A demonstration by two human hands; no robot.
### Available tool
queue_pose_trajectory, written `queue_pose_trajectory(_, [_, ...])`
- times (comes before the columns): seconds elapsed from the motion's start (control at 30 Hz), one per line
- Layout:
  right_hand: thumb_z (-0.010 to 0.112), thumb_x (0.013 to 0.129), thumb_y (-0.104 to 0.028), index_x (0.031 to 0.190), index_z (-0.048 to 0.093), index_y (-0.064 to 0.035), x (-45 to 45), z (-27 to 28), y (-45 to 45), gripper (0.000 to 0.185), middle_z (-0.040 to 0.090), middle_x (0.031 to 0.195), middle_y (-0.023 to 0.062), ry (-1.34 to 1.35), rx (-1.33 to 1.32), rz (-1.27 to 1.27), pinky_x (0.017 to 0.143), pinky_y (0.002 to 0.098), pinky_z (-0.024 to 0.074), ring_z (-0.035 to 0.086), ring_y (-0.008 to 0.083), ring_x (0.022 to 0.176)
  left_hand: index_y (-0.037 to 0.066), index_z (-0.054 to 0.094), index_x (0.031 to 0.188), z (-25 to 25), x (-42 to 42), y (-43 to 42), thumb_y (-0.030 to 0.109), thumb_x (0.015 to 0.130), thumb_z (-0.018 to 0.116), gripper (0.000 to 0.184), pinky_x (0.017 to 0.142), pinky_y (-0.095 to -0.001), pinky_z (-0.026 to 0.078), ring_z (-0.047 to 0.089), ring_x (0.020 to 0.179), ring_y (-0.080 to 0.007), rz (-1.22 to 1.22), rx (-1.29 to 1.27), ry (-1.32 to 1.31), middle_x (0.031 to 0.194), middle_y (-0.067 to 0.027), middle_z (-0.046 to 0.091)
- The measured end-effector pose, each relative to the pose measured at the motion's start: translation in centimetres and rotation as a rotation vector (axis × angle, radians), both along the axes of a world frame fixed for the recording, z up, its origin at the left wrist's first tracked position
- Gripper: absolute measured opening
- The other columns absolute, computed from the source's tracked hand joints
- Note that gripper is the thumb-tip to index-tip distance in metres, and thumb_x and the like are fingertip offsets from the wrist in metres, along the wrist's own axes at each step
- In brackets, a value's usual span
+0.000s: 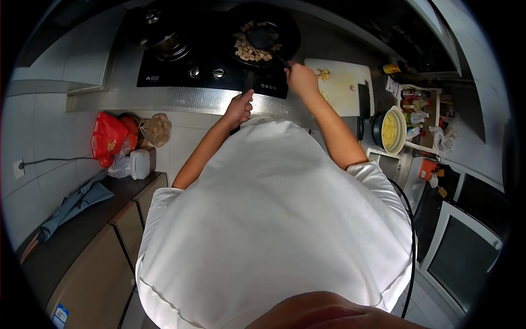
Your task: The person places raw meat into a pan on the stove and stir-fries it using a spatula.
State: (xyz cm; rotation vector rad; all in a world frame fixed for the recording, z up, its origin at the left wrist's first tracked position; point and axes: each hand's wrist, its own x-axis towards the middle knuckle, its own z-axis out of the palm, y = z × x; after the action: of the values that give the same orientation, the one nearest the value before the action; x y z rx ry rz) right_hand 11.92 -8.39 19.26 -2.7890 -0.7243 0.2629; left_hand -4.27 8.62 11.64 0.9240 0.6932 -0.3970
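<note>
A dark wok (289, 34) sits on the right burner of the black gas stove (164, 74), with pale browned chunks of food (247, 48) in it. My left hand (239, 108) is closed around the wok's handle, which points toward me. My right hand (302, 79) grips the dark handle of a spatula (259, 38), whose head lies among the chunks. To the right of that hand is a white cutting board (345, 82) bearing small chopped yellowish pieces (324, 74) and a knife with a dark, wide blade (364, 100).
A lidded pot (164, 41) stands on the left burner. At the right, a pale basket (401, 131) holds yellow slices, near a rack of bottles (415, 104). Red bags (107, 137) and a white container (140, 164) rest on the left counter. A range hood (411, 33) overhangs the right.
</note>
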Motion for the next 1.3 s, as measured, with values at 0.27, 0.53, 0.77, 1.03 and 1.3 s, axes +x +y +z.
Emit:
queue_pose_trajectory(0.27, [0.047, 0.096, -0.016, 0.106, 0.065, -0.0044, -0.7, -0.5, 0.3, 0.024, 0.071, 0.096, 0.0214, 0.007, -0.101, 0.066, 0.077, 0.0498, 0.0551, 0.069, 0.0385, 0.089, 0.015, 0.045, 0.090, 0.6, -0.2, -0.2, 0.047, 0.096, 0.060, 0.036, 0.040, -0.0225, 0.016, 0.022, 0.045, -0.0044, 0.001, -0.036, -0.008, 0.060, 0.0068, 0.033])
queue_pose_trajectory(0.53, [0.043, 0.092, -0.009, 0.104, 0.065, 0.0009, 0.3, -1.0, 1.2, 0.027, 0.071, 0.099, 0.0218, 0.007, -0.179, 0.119, 0.082, 0.0494, 0.0547, 0.069, 0.0386, 0.095, 0.015, 0.044, 0.088, 0.9, -0.2, -0.4, 0.045, 0.097, 0.060, 0.035, 0.039, -0.0220, 0.015, 0.022, 0.045, -0.0038, 0.012, -0.087, -0.015, 0.059, 0.0072, 0.033])
queue_pose_trajectory(0.77, [0.050, 0.092, -0.015, 0.101, 0.064, -0.0036, 1.0, -1.8, 1.2, 0.021, 0.070, 0.095, 0.0214, -0.013, -0.200, 0.160, 0.078, 0.0491, 0.0550, 0.069, 0.0386, 0.090, 0.016, 0.044, 0.087, 0.5, -0.1, -0.5, 0.045, 0.097, 0.061, 0.035, 0.038, -0.0220, 0.015, 0.021, 0.044, -0.0035, 0.015, -0.108, -0.025, 0.059, 0.0074, 0.033])
queue_pose_trajectory(1.03, [0.047, 0.093, -0.013, 0.103, 0.068, 0.0000, 1.7, -1.0, 1.2, 0.026, 0.071, 0.102, 0.0224, 0.017, -0.237, 0.198, 0.083, 0.0476, 0.0556, 0.069, 0.0380, 0.096, 0.016, 0.045, 0.087, 0.3, -0.2, -0.5, 0.045, 0.097, 0.061, 0.035, 0.038, -0.0219, 0.015, 0.021, 0.043, -0.0038, 0.027, -0.110, -0.021, 0.059, 0.0072, 0.034])
queue_pose_trajectory(1.3, [0.053, 0.098, -0.033, 0.107, 0.068, -0.0050, 6.9, -0.3, 2.3, 0.033, 0.070, 0.103, 0.0198, 0.007, -0.144, 0.134, 0.079, 0.0496, 0.0549, 0.068, 0.0380, 0.096, 0.015, 0.044, 0.089, 0.6, -0.3, -0.6, 0.044, 0.097, 0.060, 0.034, 0.038, -0.0220, 0.015, 0.021, 0.044, -0.0043, 0.024, -0.125, -0.034, 0.060, 0.0067, 0.034])
